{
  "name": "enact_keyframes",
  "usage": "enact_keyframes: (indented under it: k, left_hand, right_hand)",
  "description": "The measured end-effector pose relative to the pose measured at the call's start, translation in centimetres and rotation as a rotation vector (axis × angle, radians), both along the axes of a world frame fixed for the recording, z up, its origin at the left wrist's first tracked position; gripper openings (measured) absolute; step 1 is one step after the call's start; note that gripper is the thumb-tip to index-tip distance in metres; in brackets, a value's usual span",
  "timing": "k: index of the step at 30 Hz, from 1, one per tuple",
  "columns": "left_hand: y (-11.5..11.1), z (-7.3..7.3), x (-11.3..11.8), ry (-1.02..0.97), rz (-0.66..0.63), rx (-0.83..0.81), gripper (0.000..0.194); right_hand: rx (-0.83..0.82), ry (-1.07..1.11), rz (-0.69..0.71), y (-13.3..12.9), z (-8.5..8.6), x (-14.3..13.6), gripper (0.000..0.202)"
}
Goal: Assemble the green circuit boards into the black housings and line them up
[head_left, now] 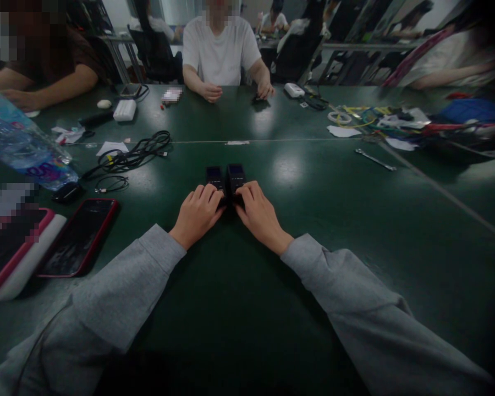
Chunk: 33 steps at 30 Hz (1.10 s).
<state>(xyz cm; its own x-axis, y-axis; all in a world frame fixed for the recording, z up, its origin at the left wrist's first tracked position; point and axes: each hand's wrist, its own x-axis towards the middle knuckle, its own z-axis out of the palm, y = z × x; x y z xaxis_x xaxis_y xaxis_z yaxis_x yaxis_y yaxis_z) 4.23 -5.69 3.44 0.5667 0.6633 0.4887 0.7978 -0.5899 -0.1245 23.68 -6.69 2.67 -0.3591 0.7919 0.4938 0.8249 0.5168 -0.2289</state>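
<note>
Two small black devices with dark screens and buttons stand side by side on the green table (239, 297), a narrow gap between them. My left hand (198, 212) is closed round the lower part of the left device (214, 173). Around the lower part of the right device (236, 171) my right hand (259, 212) is closed in the same way. Both hands cover the near ends of the devices, and the thumbs sit close together between them.
Left are a red-edged phone (80, 236), a large plastic bottle (28, 143) and black cables (136, 154). A wrench (375, 159) and a heap of wires (367, 118) lie right. Across the table sits a person in a white shirt (220, 49); others sit at both sides.
</note>
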Motion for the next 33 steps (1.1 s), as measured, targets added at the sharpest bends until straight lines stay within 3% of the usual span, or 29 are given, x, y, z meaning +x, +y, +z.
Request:
enact_keyframes:
  k: [23,33]
  left_hand:
    - [0.28,0.15,-0.32,-0.055,-0.110,-0.010,0.019]
    - [0.53,-0.19,-0.50,-0.165,-0.156,0.148,0.020]
  right_hand:
    - [0.007,-0.004,-0.023,0.03,-0.12,0.10,0.022]
    - [0.008,0.003,-0.010,-0.01,0.01,0.13,0.024]
